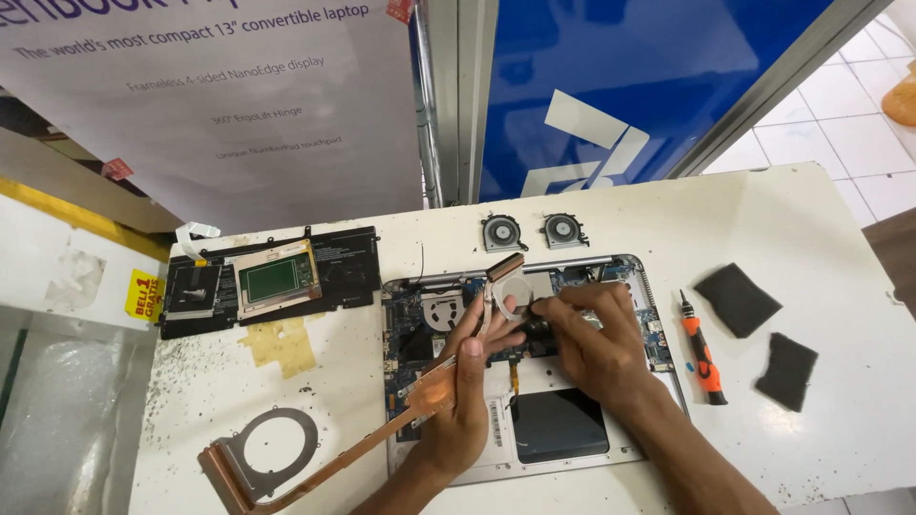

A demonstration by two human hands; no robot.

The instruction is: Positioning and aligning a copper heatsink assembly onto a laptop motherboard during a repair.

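An opened laptop base [558, 448] lies on the white table [792, 215] with its blue circuit board [405, 310] exposed. My left hand [472, 381] holds a copper heat pipe assembly [277, 458] over the board; its far end reaches a fan housing near the hinge, its near end carries a ring-shaped fan frame. My right hand [592, 339] pinches at the metal plate in the middle of the board, fingertips meeting my left thumb; what it grips is hidden.
Two small round fans [504, 232] [565, 230] sit behind the laptop. A black battery pack with a touchpad [272, 277] lies at left. An orange screwdriver [702, 351] and two dark foam pads [737, 298] [786, 370] lie at right. Poster and blue panel stand behind.
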